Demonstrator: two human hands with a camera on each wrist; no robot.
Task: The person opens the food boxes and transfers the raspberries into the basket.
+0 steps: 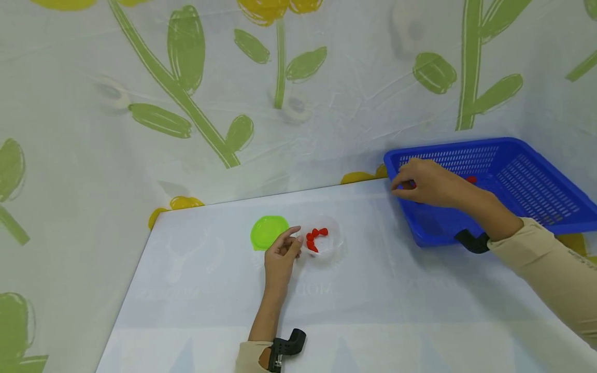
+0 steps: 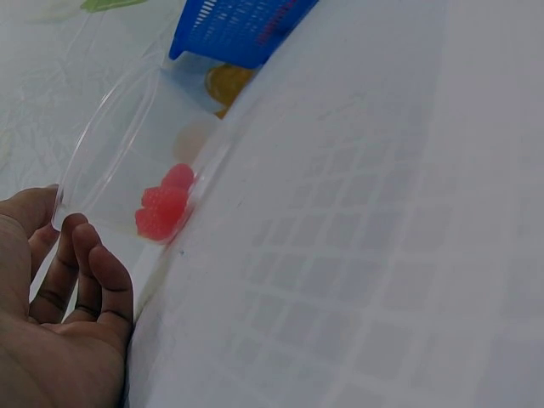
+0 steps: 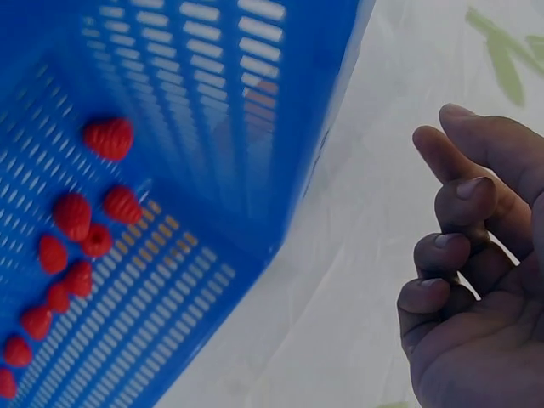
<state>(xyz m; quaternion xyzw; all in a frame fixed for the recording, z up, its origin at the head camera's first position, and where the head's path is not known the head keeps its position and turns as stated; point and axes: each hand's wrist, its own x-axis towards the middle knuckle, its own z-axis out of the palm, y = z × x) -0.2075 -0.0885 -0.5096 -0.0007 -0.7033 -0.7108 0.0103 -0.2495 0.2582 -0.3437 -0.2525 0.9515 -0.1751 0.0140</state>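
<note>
My left hand [image 1: 281, 256] pinches the left rim of a clear plastic bowl [image 1: 333, 241] standing on the white table. Several red raspberries [image 1: 311, 241] lie inside it; in the left wrist view they appear as a red cluster [image 2: 164, 204] through the clear wall. My right hand [image 1: 426, 182] is over the left rim of a blue plastic basket [image 1: 513, 142]. In the right wrist view its fingers are loosely bent with nothing visible between them, and the basket holds several raspberries [image 3: 108, 138].
A bright green lid [image 1: 268, 231] lies on the table [image 1: 210, 300], left of the bowl and beside my left hand. Behind the table hangs a white sheet [image 1: 326, 134] printed with green leaves and yellow flowers. The basket occupies the table's right rear.
</note>
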